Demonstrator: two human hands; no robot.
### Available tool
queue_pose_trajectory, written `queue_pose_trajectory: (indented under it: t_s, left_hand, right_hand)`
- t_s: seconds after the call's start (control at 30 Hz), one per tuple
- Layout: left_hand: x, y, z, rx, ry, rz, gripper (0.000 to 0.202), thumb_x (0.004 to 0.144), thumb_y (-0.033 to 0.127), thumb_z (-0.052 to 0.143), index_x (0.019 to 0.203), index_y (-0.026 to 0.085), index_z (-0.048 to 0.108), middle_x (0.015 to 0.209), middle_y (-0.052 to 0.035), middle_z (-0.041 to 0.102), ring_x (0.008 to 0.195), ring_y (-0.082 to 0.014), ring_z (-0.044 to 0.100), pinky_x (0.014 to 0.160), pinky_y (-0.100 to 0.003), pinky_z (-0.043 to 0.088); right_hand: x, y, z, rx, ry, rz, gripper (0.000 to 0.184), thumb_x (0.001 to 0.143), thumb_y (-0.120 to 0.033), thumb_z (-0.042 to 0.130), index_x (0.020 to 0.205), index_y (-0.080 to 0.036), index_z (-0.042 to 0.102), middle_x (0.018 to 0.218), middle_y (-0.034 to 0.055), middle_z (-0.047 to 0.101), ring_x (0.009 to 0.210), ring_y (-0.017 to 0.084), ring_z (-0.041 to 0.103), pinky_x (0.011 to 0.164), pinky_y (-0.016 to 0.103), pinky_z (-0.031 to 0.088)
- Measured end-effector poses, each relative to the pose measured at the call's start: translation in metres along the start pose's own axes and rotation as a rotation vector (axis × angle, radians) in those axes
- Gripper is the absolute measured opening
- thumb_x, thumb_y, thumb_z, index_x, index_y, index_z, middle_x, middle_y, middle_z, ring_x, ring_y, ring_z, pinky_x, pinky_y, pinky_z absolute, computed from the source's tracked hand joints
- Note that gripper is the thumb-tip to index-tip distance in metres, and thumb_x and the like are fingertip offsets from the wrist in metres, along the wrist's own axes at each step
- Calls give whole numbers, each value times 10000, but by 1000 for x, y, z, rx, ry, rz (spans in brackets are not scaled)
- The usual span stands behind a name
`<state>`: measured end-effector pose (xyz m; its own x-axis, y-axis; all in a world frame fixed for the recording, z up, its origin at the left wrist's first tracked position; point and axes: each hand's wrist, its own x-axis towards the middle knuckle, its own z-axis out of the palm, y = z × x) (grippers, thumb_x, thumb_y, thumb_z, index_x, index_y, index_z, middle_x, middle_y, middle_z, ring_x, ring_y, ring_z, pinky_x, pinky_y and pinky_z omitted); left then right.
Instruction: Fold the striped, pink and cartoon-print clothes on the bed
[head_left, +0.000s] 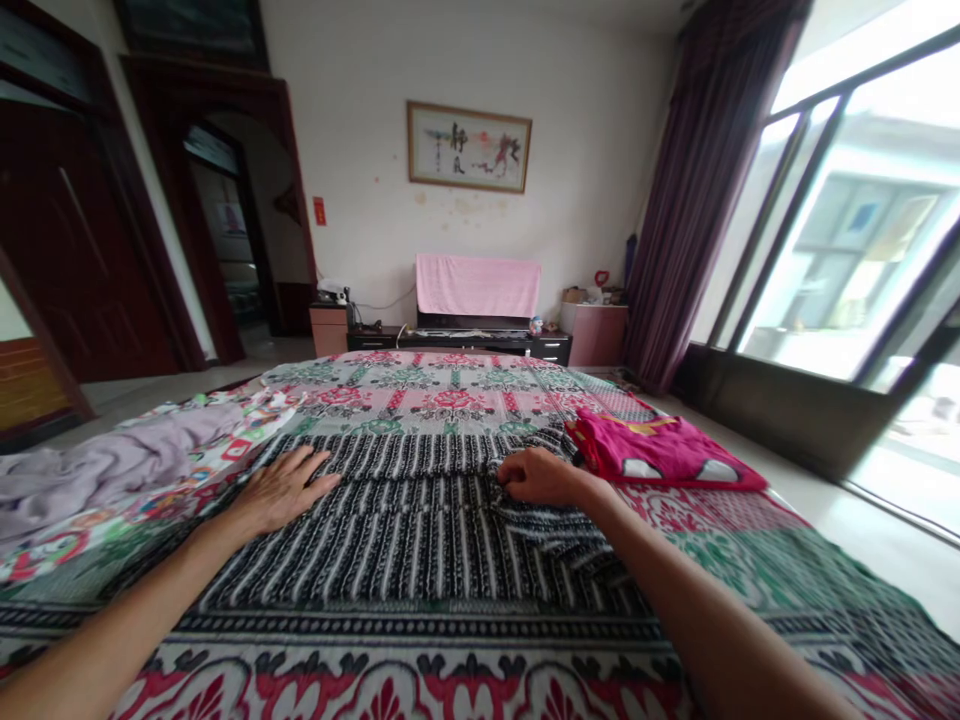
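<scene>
A black-and-white striped knit garment point(405, 530) lies spread flat on the patterned bed cover point(450, 395). My left hand point(286, 487) rests on the garment's left side, palm down with fingers spread. On the right side, my right hand point(541, 477) has its fingers curled closed on a bunched part of the striped knit, where the fabric folds over itself like a sleeve. My right fingertips are partly hidden by the hand itself. Just beyond that hand sits a folded magenta cloth point(667, 450) with white and yellow shapes.
At left lie a crumpled pale grey-purple cloth point(127, 460) and a white cloth with colourful prints point(225, 455). Past the bed's far end stands a low black cabinet point(375, 341), with a pink cloth point(478, 285) over a screen-like shape. A purple curtain point(694, 200) hangs beside the windows.
</scene>
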<state>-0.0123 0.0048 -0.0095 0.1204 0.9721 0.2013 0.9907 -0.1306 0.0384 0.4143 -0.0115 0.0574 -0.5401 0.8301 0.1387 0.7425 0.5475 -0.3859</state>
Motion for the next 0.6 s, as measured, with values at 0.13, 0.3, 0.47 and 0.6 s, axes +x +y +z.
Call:
queue_pose_trajectory:
  t_s: [0.13, 0.3, 0.47, 0.6]
  left_hand:
    - [-3, 4, -9, 8, 18, -21, 653, 839, 560, 320, 1357, 178, 430, 1456, -143, 351, 1318, -286, 356, 1048, -424, 293]
    - [1, 48, -40, -34, 115, 147, 645, 832, 533, 346, 1341, 153, 458, 1447, -114, 382, 1282, -278, 415, 1038, -364, 342]
    - [12, 156, -63, -84, 39, 371, 603, 829, 538, 402, 1317, 195, 488, 1449, -103, 388, 1307, -285, 381, 1057, -448, 300]
    - [14, 228, -50, -213, 33, 462, 493, 879, 459, 385, 1255, 172, 526, 1396, -133, 451, 1269, -256, 432, 1028, -419, 347]
  right_hand:
    - [-1, 0, 1, 44, -67, 56, 243, 631, -149, 539, 813, -166, 700, 627, -32, 610, 586, 90, 512, 538, 178, 360]
    - [-1, 5, -1, 128, -124, 106, 281, 645, -170, 563, 896, -163, 692, 690, -26, 628, 596, 89, 512, 535, 177, 369]
    - [-4, 5, -4, 185, -151, 111, 321, 667, -162, 556, 948, -183, 708, 740, -25, 659, 618, 91, 525, 556, 183, 386]
    - [-8, 8, -12, 281, -195, 91, 305, 677, -153, 549, 921, -217, 721, 814, -32, 687, 721, 106, 574, 669, 202, 433]
